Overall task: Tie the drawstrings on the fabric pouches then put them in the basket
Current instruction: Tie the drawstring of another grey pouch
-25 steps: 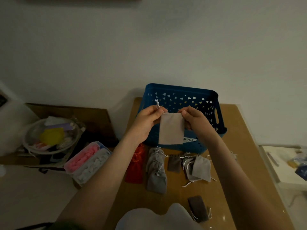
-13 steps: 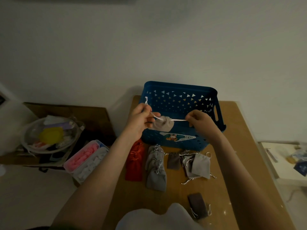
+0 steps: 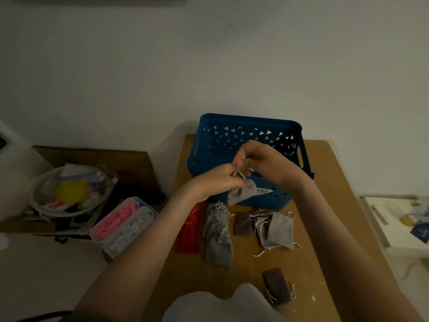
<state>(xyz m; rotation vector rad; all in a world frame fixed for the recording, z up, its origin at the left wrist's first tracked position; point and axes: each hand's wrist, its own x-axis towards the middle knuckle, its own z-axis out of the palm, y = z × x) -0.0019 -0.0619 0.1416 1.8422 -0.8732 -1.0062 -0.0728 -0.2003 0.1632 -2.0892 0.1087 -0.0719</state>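
Item: small grey fabric pouch [image 3: 242, 194], held clear of the table [image 3: 325, 205] just before the near wall of the blue plastic basket [image 3: 246, 123], which is set at the table's far edge. The pouch's white drawstrings [image 3: 242, 175] are pinched by the left hand [image 3: 218, 182] at the gathered neck and by the right hand [image 3: 267, 163] just above it; both hands are closed on cord, and the exact finger placement cannot be made out. Change noted: a second ago the pouch is held flat by its top corners; half a second ago the cords are drawn apart and the mouth is cinched; now the hands are brought together and the cords appear to be crossed or looped. The closing is judged done and the knot under way; placement in the basket is not yet made. Remaining stock on the table: a red pouch [image 3: 190, 228] toward the left edge, two gathered grey pouches [image 3: 218, 238] beside it, a small brown pouch [image 3: 242, 224], overlapping grey pouches with loose cords [image 3: 276, 228], and a dark pouch [image 3: 277, 285] near the front edge. Off the table's left edge a clear bowl [image 3: 39, 196] of oddments and a two-compartment box [image 3: 123, 225] of pink and white pieces are recorded.
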